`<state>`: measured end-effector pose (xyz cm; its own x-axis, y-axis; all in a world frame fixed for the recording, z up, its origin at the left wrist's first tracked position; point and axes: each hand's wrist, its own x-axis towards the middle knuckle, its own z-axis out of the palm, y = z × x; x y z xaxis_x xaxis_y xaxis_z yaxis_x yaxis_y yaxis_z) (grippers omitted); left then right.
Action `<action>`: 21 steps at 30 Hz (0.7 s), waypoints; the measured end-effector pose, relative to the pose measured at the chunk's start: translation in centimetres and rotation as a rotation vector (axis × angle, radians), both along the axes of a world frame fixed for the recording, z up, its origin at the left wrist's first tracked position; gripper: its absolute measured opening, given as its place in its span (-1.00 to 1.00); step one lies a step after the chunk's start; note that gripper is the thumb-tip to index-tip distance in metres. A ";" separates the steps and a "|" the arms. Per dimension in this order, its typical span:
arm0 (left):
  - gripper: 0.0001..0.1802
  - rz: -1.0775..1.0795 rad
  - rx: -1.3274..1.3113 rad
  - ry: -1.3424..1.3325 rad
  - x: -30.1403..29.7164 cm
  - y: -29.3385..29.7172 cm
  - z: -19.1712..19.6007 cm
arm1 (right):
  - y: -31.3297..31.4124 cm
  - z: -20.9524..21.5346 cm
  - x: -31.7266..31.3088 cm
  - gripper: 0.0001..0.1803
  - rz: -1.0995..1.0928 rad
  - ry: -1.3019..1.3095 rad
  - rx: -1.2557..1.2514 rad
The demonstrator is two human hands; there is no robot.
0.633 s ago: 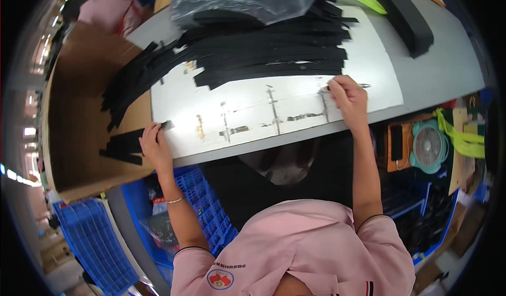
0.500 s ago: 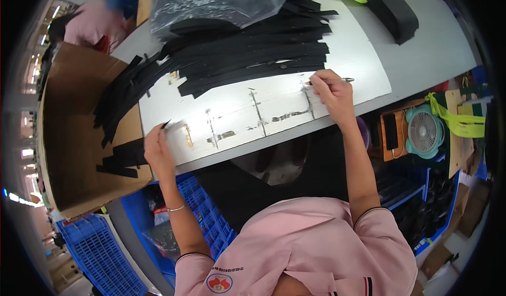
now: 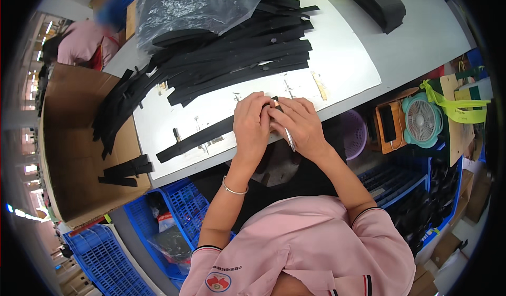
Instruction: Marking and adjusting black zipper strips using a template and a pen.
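Observation:
A long black fabric strip [image 3: 197, 139] lies slantwise across the front of the white board [image 3: 350, 59], with a small tab standing up near its left end. My left hand [image 3: 251, 127] is closed over the strip's right end, fingers bent. Right beside it, my right hand [image 3: 301, 125] is closed round a slim pen [image 3: 289, 138], silvery at its lower end. The fingertips of both hands meet over the strip's end, so their exact grip is hidden. Beyond my hands a broad pile of black strips [image 3: 237, 67] covers much of the board.
A clear plastic bag [image 3: 195, 9] rests on the pile. At the left stands an open cardboard box [image 3: 68, 154] with strips hanging over its edge. A small fan [image 3: 420, 118], a phone [image 3: 389, 123] and a purple basket [image 3: 354, 132] are at the right. Another person [image 3: 84, 43] is at far left.
My hands have come together at the board's front middle, the left moving right and the right moving left with the pen. A black strip now lies across the board's front.

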<state>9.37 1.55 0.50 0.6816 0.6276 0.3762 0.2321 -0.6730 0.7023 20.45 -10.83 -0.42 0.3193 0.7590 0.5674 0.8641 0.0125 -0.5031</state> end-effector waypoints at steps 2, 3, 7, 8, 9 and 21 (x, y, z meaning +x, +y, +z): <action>-0.77 -0.022 0.108 0.008 -0.6 -0.4 -0.6 | -1.0 0.0 0.2 -0.56 -0.041 -0.144 -0.044; -0.74 -0.072 0.148 0.046 -1.4 -0.4 -0.7 | -1.6 0.1 0.6 -0.54 -0.073 -0.186 -0.065; -0.66 -0.078 0.257 0.156 -3.0 -1.2 -0.3 | -3.5 -0.1 2.9 -0.53 -0.120 -0.133 -0.034; -0.63 -0.076 0.267 0.185 -3.4 -1.3 -0.4 | -3.8 -0.3 3.4 -0.53 -0.121 -0.137 -0.037; -0.60 -0.074 0.278 0.213 -3.5 -1.4 -0.4 | -4.2 -0.6 3.9 -0.52 -0.147 -0.160 -0.041; -0.58 -0.058 0.326 0.213 -3.5 -1.7 -0.9 | -4.2 0.9 5.4 -0.61 -0.212 -0.107 -0.045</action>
